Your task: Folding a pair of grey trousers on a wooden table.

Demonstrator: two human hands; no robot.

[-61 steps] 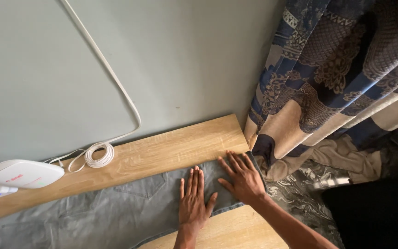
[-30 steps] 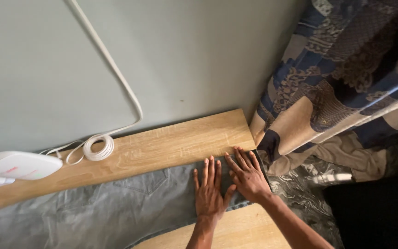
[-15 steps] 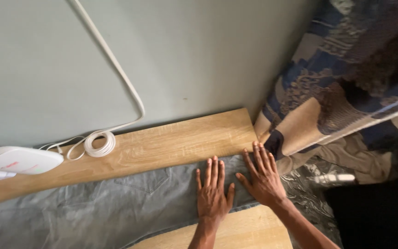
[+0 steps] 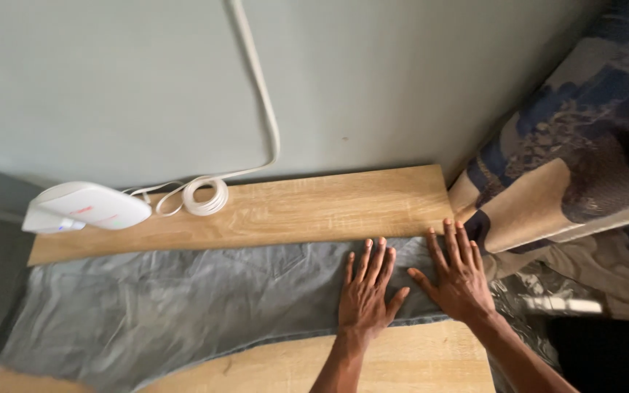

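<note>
Your left hand [image 4: 364, 291] lies flat, palm down, on the grey cloth [image 4: 183, 306] in the lower middle of the frame, fingers spread and pointing toward the wall. Your right hand [image 4: 459, 280] lies just beside it to the right, also flat with the fingers fanned out, its thumb close to the left hand's thumb but not touching it. Neither hand has a grip on anything: both are open wide and pressed onto the fabric.

The grey cloth stretches across the wooden table [image 4: 314, 207] from the lower left of the frame to the right end under your hands. It is creased over most of its length, and its left end hangs past the table's edge. Your right hand's fingertips reach the cloth's far right corner, near the table's end.

Beyond the cloth, a bare strip of table runs along the grey wall [image 4: 111, 87]. On it, at the left of the frame, lies a white flat device [image 4: 89, 207], and just to its right a coiled white cable [image 4: 207, 196] whose line climbs the wall to the top of the frame.

At the right edge hangs a patterned curtain [image 4: 569, 160] in blue, brown and tan, close to your right hand.
</note>
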